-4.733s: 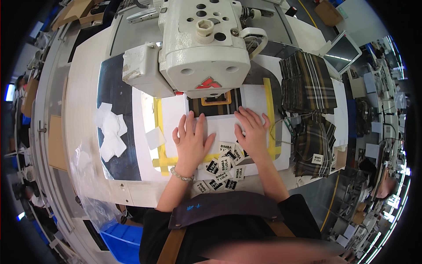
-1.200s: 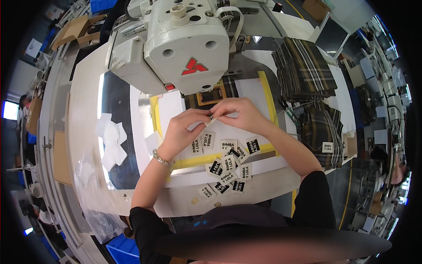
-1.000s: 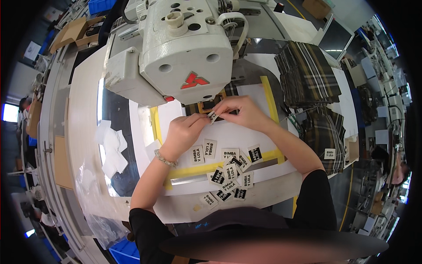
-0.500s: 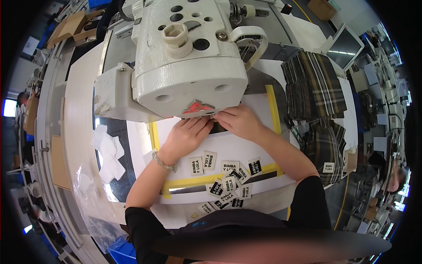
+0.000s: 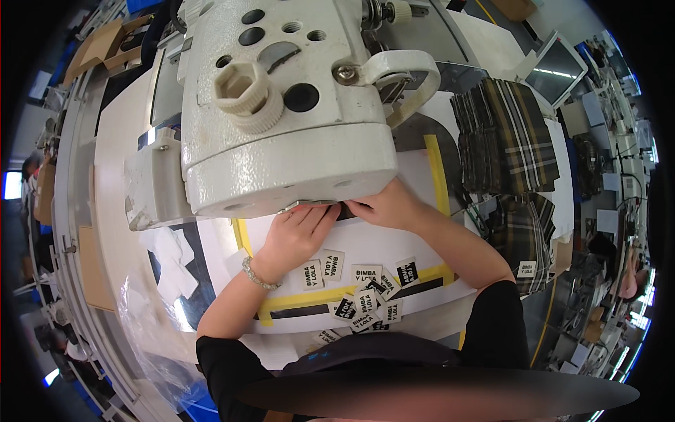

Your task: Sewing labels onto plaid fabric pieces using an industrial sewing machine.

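"What are the hands on?"

"The left hand (image 5: 292, 236), at eight o'clock, has its fingers close together; the right hand (image 5: 389, 206), at three, is partly curled; fingertips of both run up to or under the glossy white machine head (image 5: 288, 158) at twelve, so I can't tell whether either grips anything."

"And the dark, cloth-like strip (image 5: 346, 213)?"

"Only a sliver shows, between the hands at the clock's centre; I'd expect it light, soft and quick to pucker; press it flat near its edges."

"The thin, square cream-and-black labels (image 5: 365, 303)?"

"Loose around six o'clock, some overlapping; probably featherlight, slightly stiffer, easily slid; pinch one by opposite edges."
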Tool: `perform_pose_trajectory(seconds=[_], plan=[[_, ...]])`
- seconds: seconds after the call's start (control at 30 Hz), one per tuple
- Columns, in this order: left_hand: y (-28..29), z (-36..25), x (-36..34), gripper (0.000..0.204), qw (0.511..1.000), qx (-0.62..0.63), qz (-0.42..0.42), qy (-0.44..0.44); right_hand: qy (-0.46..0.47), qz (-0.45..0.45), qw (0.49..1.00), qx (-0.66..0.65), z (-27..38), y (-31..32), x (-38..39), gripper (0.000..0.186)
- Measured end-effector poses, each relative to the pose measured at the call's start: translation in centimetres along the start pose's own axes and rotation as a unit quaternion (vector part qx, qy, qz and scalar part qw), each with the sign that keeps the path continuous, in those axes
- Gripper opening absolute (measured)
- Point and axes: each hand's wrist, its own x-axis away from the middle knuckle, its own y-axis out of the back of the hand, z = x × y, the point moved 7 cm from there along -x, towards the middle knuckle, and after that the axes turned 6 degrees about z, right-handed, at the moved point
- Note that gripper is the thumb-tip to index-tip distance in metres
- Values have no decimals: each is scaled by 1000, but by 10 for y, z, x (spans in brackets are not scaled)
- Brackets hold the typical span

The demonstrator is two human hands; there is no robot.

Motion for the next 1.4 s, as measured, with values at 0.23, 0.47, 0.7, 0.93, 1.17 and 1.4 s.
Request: perform_pose_trajectory(seconds=[0.23, 0.47, 0.7, 0.93, 1.17, 1.4], plan=[[-2, 5, 0, 29, 999, -31, 3, 38, -1, 29, 1000, 6, -9, 1, 5, 26], [2, 5, 0, 28, 998, -51, -27, 30, 10, 43, 999, 1, -3, 2, 1, 24], [-7, 4, 2, 35, 998, -16, 36, 47, 54, -20, 996, 75, 4, 12, 5, 19], [-9, 2, -1, 35, 996, 5, 64, 60, 75, -7, 979, 187, 21, 13, 10, 14], [-13, -3, -15, 31, 995, 25, 92, 25, 118, -8, 980, 158, 16, 6, 6, 18], [-18, -5, -18, 38, 990, 46, 125, 43, 33, -80, 992, 92, 7, 18, 5, 12]])
